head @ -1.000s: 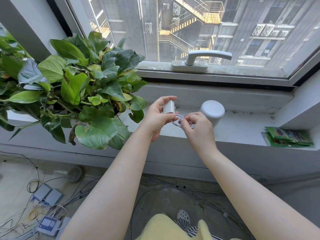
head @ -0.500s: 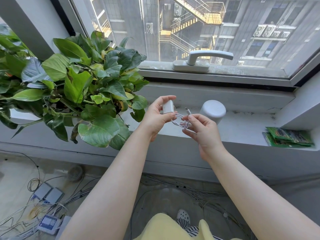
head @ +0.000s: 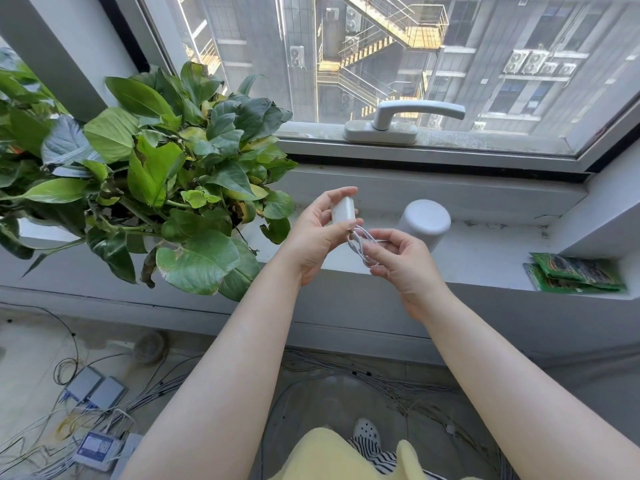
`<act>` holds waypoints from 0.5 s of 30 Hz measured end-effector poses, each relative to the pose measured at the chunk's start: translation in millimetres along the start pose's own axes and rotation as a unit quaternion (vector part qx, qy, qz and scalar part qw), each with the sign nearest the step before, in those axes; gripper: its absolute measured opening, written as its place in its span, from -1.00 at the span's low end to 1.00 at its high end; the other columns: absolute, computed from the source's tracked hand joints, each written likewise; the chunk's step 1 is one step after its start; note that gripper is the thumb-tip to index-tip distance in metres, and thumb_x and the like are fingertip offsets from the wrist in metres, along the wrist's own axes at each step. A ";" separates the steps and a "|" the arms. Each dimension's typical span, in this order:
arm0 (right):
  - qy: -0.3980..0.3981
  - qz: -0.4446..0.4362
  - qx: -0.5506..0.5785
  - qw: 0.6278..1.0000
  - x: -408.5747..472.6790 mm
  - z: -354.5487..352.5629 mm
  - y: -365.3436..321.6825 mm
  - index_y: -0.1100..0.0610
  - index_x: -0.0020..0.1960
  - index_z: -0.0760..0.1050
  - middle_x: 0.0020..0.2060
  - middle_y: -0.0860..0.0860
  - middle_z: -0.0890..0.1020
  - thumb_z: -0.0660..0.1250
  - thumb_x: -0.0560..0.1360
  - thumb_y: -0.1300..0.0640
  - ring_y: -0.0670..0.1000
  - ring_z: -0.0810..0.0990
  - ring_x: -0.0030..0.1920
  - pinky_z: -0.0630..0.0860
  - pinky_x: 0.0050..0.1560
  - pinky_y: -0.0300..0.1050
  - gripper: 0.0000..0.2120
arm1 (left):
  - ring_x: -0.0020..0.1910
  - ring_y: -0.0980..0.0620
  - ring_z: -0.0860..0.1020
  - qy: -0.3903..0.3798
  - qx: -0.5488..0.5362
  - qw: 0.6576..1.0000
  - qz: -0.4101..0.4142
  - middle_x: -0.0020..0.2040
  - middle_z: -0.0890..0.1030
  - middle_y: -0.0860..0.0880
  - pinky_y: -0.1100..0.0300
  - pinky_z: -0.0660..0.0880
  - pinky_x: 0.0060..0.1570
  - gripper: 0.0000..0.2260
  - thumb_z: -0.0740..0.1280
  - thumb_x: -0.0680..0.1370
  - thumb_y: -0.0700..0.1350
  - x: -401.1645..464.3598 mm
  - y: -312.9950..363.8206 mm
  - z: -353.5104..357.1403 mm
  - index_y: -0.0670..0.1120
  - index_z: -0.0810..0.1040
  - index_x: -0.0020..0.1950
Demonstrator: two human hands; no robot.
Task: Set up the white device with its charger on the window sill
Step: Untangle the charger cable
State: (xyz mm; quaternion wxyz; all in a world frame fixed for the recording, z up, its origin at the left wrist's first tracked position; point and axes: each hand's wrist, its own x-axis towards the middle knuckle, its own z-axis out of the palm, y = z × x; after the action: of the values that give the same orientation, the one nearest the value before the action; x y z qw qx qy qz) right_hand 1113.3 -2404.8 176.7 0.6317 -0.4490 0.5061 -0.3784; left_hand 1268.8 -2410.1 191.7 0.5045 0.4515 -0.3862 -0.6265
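A smooth white cylindrical device (head: 423, 221) stands upright on the pale window sill (head: 485, 258). Just in front of the device, the left hand (head: 317, 233) grips a small white charger block (head: 343, 211), while the right hand (head: 401, 261) pinches its thin coiled white cable (head: 362, 242).

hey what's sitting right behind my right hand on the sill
The white device stands upright on the window sill behind the right hand. Its lower front edge is covered by the fingers.

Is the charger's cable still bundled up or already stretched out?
Still bundled. The white cable hangs in small loops between the charger block in the left hand and the right hand, whose fingertips pinch it.
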 end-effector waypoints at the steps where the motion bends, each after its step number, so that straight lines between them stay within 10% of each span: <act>1: -0.005 0.001 -0.021 1.000 -0.1 0.5 -0.3 0.10 0.01 0.60 -0.32 -0.07 0.66 0.43 0.44 0.17 -0.16 0.56 -0.38 0.45 -0.29 -0.28 -0.85 | 0.02 0.00 0.55 -0.008 -0.004 1.000 -0.002 0.05 0.50 -0.15 0.22 0.58 0.06 -0.58 0.30 0.52 -0.35 -0.4 0.3 0.7 -0.07 0.44 0.34; 15: 0.014 0.015 0.051 0.998 0.4 0.6 -2.8 0.04 -0.23 0.50 -0.39 -0.07 0.51 0.34 0.50 0.17 -0.16 0.31 -0.49 0.23 -0.44 -0.35 -0.86 | -0.10 0.07 0.57 0.133 0.090 0.986 0.046 0.01 0.48 -0.04 0.24 0.61 -0.18 -0.70 0.23 0.58 -0.29 6.2 -3.0 1.5 -0.01 0.49 0.25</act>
State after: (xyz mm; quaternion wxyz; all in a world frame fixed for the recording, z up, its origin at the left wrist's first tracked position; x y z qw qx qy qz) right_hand 1113.9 -2405.9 179.3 0.6524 -0.4032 0.5015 -0.4005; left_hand 1266.0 -2415.5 188.2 0.5368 0.5561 -0.3910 -0.4998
